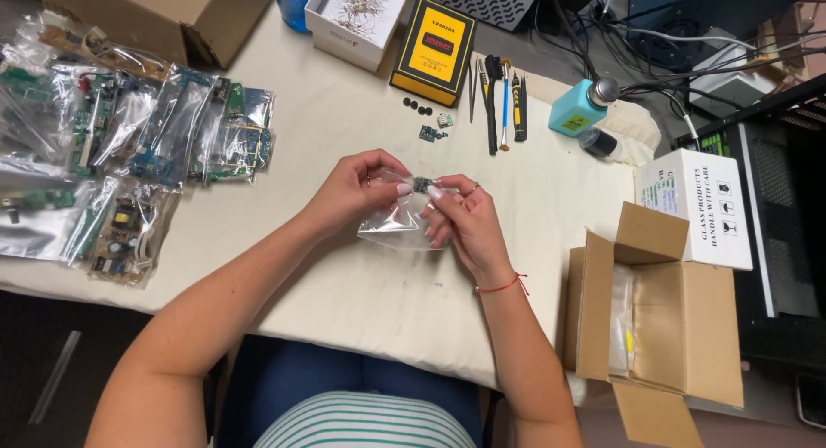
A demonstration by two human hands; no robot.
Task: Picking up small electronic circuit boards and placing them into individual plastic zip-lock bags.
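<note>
Over the middle of the counter (344,276), the left hand (353,190) and right hand (460,220) each pinched the top of a small clear plastic bag (396,224), grips pressed together. A tiny green circuit board (422,184) sat between the fingertips, mostly hidden. Bagged circuit boards (163,129) lay toward the left edge, partly cut off.

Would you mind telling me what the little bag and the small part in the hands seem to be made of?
The bag looks like thin clear plastic film: see-through, glossy and creased. The small part, pinched at the bag's mouth between the left hand and right hand, seems to be a green circuit board with dark components, though it is too small to be sure.
</note>
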